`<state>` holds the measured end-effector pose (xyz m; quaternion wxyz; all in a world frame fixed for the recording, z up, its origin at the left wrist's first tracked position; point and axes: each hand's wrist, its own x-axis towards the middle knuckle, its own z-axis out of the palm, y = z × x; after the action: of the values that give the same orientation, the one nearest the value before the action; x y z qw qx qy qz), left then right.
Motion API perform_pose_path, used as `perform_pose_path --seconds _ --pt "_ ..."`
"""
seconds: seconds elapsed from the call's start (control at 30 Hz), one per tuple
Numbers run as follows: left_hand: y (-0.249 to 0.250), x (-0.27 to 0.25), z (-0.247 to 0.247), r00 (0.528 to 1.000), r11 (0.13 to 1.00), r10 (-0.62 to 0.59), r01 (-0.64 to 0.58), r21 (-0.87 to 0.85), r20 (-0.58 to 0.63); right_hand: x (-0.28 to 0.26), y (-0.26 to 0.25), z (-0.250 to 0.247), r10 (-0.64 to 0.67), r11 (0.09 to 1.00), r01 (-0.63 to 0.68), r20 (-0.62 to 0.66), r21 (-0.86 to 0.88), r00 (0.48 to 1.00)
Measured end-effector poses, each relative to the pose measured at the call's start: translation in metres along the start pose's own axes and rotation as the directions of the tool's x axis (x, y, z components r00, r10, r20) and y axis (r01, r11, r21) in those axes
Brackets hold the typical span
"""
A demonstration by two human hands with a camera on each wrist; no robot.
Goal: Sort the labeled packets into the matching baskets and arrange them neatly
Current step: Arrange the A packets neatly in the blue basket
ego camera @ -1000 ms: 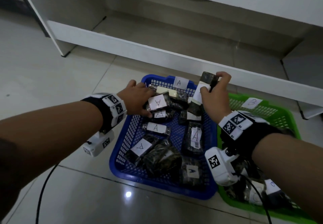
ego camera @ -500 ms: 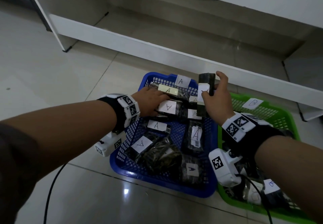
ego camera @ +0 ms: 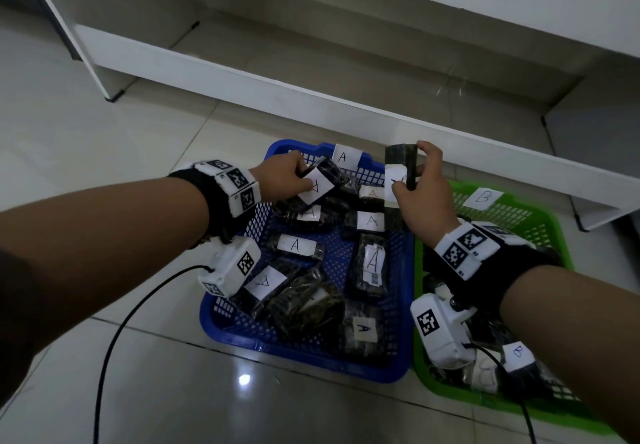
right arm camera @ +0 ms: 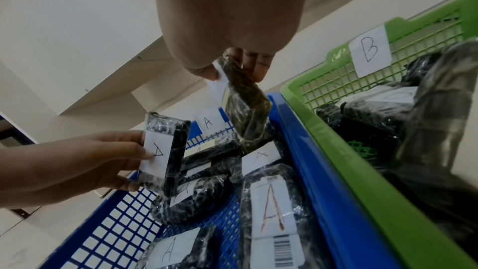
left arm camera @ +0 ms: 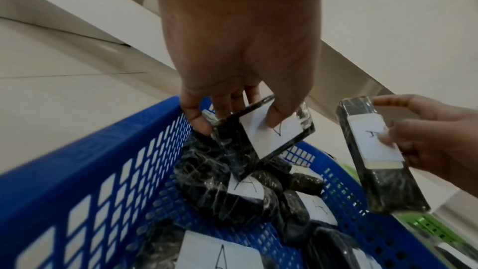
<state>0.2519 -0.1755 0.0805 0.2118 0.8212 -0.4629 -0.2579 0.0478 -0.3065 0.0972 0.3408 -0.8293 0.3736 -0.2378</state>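
A blue basket (ego camera: pixel 239 326) tagged A holds several dark wrapped packets with white A labels. To its right stands a green basket (ego camera: pixel 561 222) tagged B with dark packets, one labelled B (ego camera: pixel 518 353). My left hand (ego camera: pixel 287 180) pinches a tilted A packet (ego camera: pixel 320 184) above the blue basket's far left corner; the left wrist view shows the thumb on that packet's (left arm camera: pixel 261 130) label. My right hand (ego camera: pixel 420 187) grips a long A packet (ego camera: pixel 398 180) upright over the blue basket's far right edge, and this packet (right arm camera: pixel 243 97) hangs from the fingers in the right wrist view.
A white cabinet base (ego camera: pixel 311 97) runs across just behind both baskets, with a post foot (ego camera: pixel 110 97) at the far left. Grey floor tiles (ego camera: pixel 86 153) spread to the left and in front. A black cable (ego camera: pixel 117 339) trails from my left wrist across the floor.
My left hand has lifted an A packet out of the pile and carried it toward the basket's far left corner. My right hand has turned its packet more upright.
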Motion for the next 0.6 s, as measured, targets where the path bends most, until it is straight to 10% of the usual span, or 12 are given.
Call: perform_pose_path --seconds 0.17,0.33,0.6 --pt "0.001 -0.004 0.006 0.999 0.986 0.04 -0.033 0.165 -0.038 0.001 0.0 -0.001 -0.003 1.0 0.003 0.005 -0.022 1.0" --pt "0.01 -0.008 0.007 0.991 0.988 0.077 -0.091 -0.127 -0.108 0.0 -0.004 0.003 -0.018 1.0 0.019 0.029 -0.025 0.999" --pt "0.002 -0.008 0.01 0.977 0.971 -0.178 0.156 -0.179 -0.114 -0.004 -0.007 0.003 -0.041 0.998 0.044 0.074 -0.048 0.996"
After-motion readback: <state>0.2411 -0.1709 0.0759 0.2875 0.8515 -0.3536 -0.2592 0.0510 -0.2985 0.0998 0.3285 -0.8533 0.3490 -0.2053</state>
